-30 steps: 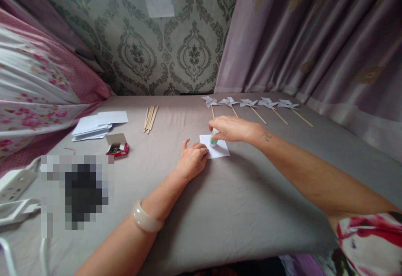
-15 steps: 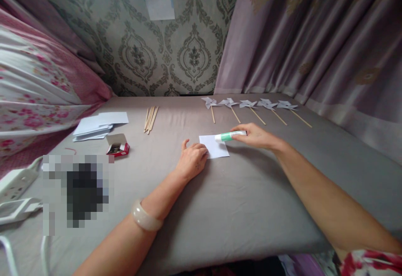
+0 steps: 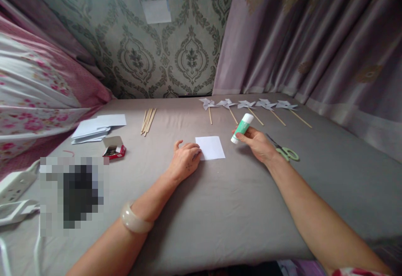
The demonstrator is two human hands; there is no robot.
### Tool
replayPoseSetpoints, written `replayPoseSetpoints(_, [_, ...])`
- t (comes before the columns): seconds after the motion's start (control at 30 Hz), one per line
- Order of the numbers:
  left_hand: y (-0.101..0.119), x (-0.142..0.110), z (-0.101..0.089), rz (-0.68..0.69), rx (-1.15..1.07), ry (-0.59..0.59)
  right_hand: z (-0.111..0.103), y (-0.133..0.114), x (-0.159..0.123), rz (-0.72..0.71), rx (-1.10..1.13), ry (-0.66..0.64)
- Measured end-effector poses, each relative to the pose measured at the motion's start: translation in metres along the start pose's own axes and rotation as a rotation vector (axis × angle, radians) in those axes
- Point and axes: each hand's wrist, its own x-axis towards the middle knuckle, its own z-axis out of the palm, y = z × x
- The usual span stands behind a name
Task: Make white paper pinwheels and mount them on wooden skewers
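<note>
A small white square of paper [image 3: 212, 148] lies flat on the cloth-covered table. At its left edge is my left hand [image 3: 186, 158], its fingers closed together on that edge and the little finger lifted. The fingertips are partly hidden. To the right of the paper, my right hand [image 3: 256, 142] grips a green and white glue stick [image 3: 243, 128], raised off the table and tilted, its wide white end up. Just beyond that wrist lies a pair of scissors [image 3: 287, 153] with pale green handles, partly covered by the hand.
Several paper pinwheels [image 3: 246, 104] on sticks lie in a row at the back. Wooden sticks [image 3: 148, 122], a stack of paper [image 3: 94, 129] and an open red box [image 3: 114, 150] sit on the left. A white power strip [image 3: 15, 182] lies at the left edge.
My right hand has drawn the glue stick up and off the paper, turning it from nearly level to steeply tilted. The scissors have come into sight. My left hand stays at the paper.
</note>
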Motion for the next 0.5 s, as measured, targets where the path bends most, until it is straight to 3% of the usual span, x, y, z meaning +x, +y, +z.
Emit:
replayPoseSetpoints(0.27, [-0.003, 0.002, -0.006, -0.119, 0.024, 0.023, -0.007, 0.023, 0.006, -0.091, -0.383, 0.183])
replayPoseSetpoints(0.5, [-0.004, 0.003, -0.009, -0.159, 0.035, 0.026, -0.006, 0.034, 0.01, -0.098, -0.44, 0.205])
